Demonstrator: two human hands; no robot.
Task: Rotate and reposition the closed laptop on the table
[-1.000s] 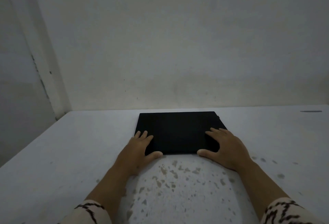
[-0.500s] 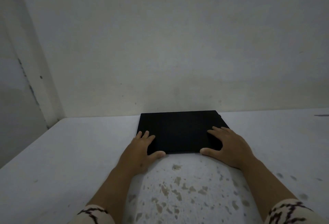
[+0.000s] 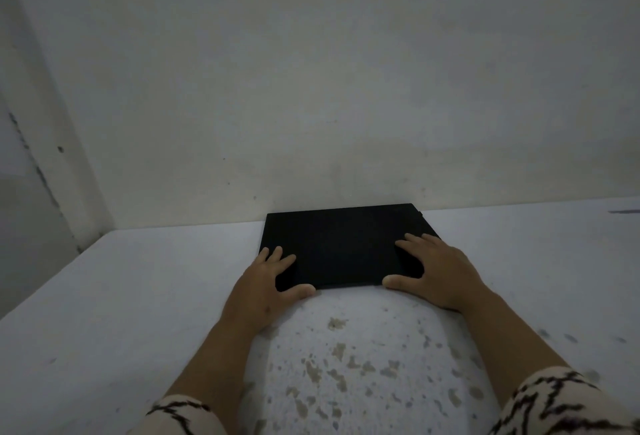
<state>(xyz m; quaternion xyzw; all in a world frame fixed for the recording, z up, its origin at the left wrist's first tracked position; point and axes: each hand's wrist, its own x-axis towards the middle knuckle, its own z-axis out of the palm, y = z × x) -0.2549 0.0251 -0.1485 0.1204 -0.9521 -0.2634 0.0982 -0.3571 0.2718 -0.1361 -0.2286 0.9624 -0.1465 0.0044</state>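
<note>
So the closed laptop (image 3: 341, 246) sits flat at the far side of the table (image 3: 121, 296), its back edge right up by the wall (image 3: 311, 88). Left hand (image 3: 265, 287) and right hand (image 3: 438, 270) each hold a near corner, grip closed on it: fingers spread on the lid, thumbs on the front edge. For a clean spin I'd press lightly, pull it off the wall first so the back corners don't catch, then pivot.
</note>
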